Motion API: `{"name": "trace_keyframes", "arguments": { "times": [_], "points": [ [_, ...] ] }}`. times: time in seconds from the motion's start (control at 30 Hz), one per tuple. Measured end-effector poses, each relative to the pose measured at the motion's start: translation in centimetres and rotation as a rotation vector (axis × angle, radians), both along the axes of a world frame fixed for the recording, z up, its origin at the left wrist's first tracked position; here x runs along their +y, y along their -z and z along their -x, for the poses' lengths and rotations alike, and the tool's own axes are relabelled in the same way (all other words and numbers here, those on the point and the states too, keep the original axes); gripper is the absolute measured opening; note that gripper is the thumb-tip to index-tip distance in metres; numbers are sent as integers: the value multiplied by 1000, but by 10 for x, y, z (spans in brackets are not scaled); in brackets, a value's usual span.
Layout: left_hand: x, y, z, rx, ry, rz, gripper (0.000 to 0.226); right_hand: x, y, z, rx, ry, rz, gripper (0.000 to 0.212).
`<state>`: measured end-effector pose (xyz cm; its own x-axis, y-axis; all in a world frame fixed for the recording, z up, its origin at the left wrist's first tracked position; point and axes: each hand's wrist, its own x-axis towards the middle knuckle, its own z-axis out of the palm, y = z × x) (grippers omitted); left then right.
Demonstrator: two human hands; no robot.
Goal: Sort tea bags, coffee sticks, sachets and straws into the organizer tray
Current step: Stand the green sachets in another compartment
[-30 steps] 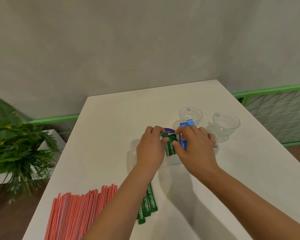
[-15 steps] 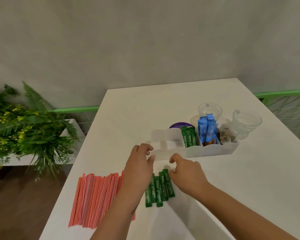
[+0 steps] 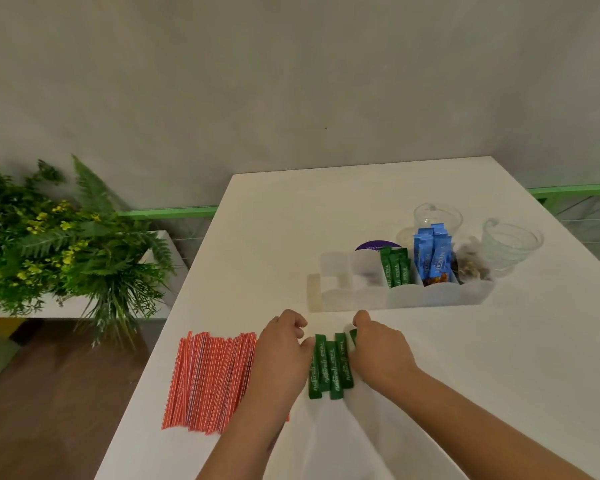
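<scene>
Step in hand: gathering the loose green sachets (image 3: 329, 367), which lie just before the tray (image 3: 430, 296). Left hand (image 3: 284, 351) and right hand (image 3: 378, 351) flank them, fingers curled at their edges; grip uncertain. Next: pinch the bunch and stand it beside the tray's green sticks (image 3: 395, 268).

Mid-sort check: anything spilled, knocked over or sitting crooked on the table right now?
Nothing stands out. The translucent white organizer tray sits flat, with green sachets and blue coffee sticks standing in it. The loose green sachets between the left hand and right hand and the red straws lie orderly.
</scene>
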<state>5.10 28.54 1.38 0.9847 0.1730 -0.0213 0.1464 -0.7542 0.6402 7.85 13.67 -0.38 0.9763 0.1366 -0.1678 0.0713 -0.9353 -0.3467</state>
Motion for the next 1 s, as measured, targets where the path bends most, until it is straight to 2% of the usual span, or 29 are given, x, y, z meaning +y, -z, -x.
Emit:
{"name": "trace_keyframes", "arguments": {
  "times": [0.27,0.43,0.6,0.73,0.87,1.0],
  "points": [
    [-8,11,2,155,9,-94,25,-10,-9,2,52,86,-162,48],
    [-8,15,-2,158,43,-150,27,-18,-19,3,54,98,-304,57],
    [-7,12,-4,155,26,-96,36,-27,-28,4,66,103,-437,49],
    [-8,-2,-7,79,5,-24,44,-35,-32,2,80,156,-546,36],
    [-16,-24,-16,31,17,116,52,-45,-38,-1,88,230,-639,23],
    [-33,-44,-35,-9,79,201,48,-58,-46,-3,66,258,-651,26]
  ]
}}
